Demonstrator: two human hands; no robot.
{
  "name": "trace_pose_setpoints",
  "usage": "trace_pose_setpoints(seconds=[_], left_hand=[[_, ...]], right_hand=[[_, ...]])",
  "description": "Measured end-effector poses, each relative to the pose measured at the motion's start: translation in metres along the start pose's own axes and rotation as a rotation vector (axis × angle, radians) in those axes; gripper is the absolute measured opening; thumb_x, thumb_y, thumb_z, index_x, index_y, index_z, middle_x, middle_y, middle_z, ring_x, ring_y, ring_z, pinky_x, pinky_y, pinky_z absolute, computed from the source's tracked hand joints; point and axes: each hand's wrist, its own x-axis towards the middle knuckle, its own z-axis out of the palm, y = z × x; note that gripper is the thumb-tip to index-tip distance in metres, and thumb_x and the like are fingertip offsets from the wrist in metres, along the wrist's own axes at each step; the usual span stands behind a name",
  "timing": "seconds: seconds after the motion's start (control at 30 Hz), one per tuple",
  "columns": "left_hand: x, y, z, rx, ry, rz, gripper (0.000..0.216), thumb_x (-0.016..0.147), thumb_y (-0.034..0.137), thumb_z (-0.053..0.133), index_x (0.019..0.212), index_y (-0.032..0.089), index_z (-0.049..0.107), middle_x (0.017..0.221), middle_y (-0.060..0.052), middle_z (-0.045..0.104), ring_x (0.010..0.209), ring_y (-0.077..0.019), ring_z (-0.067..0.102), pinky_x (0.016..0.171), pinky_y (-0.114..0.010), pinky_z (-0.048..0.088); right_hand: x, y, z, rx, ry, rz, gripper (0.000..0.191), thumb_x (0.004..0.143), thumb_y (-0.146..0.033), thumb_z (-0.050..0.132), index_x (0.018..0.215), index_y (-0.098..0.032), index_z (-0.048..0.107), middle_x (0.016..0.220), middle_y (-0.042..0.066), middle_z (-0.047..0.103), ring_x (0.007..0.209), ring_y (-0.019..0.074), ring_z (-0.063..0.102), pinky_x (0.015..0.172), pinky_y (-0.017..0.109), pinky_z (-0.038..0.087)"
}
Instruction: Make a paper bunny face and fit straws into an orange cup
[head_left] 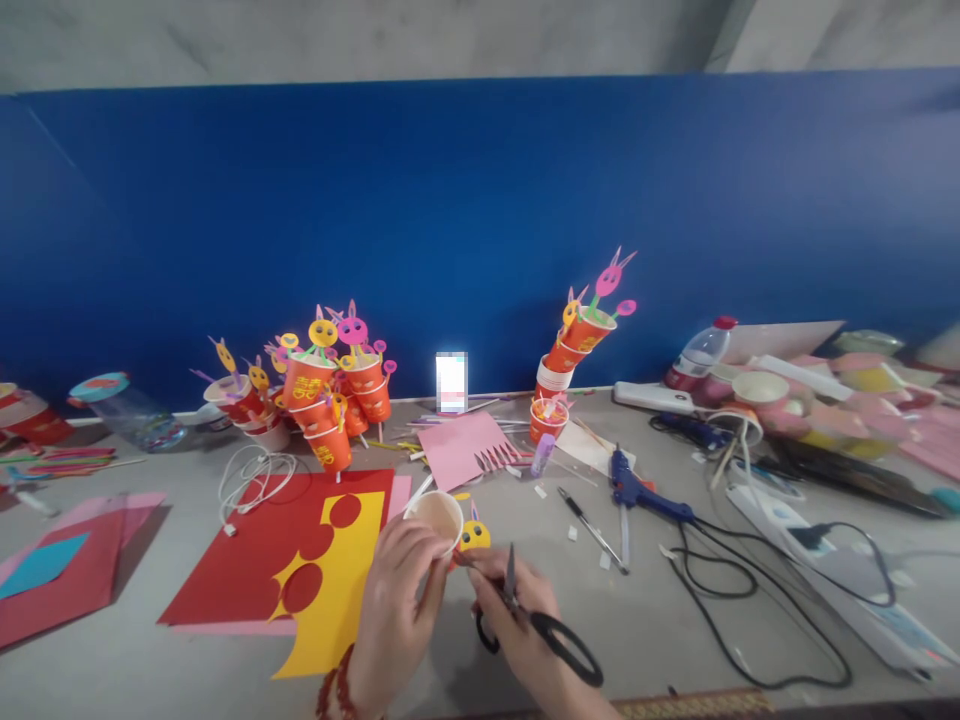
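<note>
Lower centre: left hand (401, 575), fingers grasping round cream-lined paper cup (435, 515); light, steady hold suits thin wall. Just right of cup: round yellow paper face (474, 536). Lower right of centre: right hand (521, 605), fingers gripping black-handled metal scissors (511, 574), fingertips near cup's side, pinched piece unclear; blades best angled away from left fingers

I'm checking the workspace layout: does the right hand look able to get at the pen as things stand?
Probably yes: the pen lies just beyond the right hand, with only small paper scraps near it. The scissors in that hand, though, would likely need setting down first.
</note>
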Motion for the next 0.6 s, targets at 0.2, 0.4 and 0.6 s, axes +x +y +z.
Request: trace_pose_setpoints(seconds=[0.2,0.4,0.6], left_hand=[[-0.007,-0.003,0.008,0.138,0.046,0.111,0.029,0.092,0.005,0.05,0.113,0.022,0.06,0.101,-0.006,0.071,0.102,-0.025,0.063,0.102,-0.049,0.04],[0.0,-0.004,0.0,0.115,-0.032,0.051,0.019,0.094,0.011,0.049,0.102,0.023,0.061,0.096,-0.005,0.071,0.094,-0.0235,0.065,0.1,-0.047,0.043],[0.0,-0.005,0.001,0.112,-0.018,0.002,0.015,0.094,0.015,0.05,0.101,0.023,0.062,0.094,-0.006,0.071,0.09,-0.0244,0.066,0.096,-0.048,0.046]], right_hand=[[-0.009,0.003,0.018,0.449,0.153,0.38,0.03,0.086,-0.049,0.065,0.077,-0.021,0.061,0.062,-0.003,0.064,0.043,0.0145,0.061,0.044,0.025,0.055],[0.003,-0.001,0.003,-0.028,-0.019,-0.015,0.017,0.091,-0.031,0.059,0.082,-0.021,0.069,0.087,0.007,0.076,0.063,0.0187,0.07,0.059,0.026,0.058],[0.009,-0.003,0.002,-0.201,-0.053,-0.187,0.015,0.092,-0.024,0.056,0.094,-0.022,0.071,0.085,0.006,0.077,0.072,0.0215,0.073,0.068,0.028,0.058]])
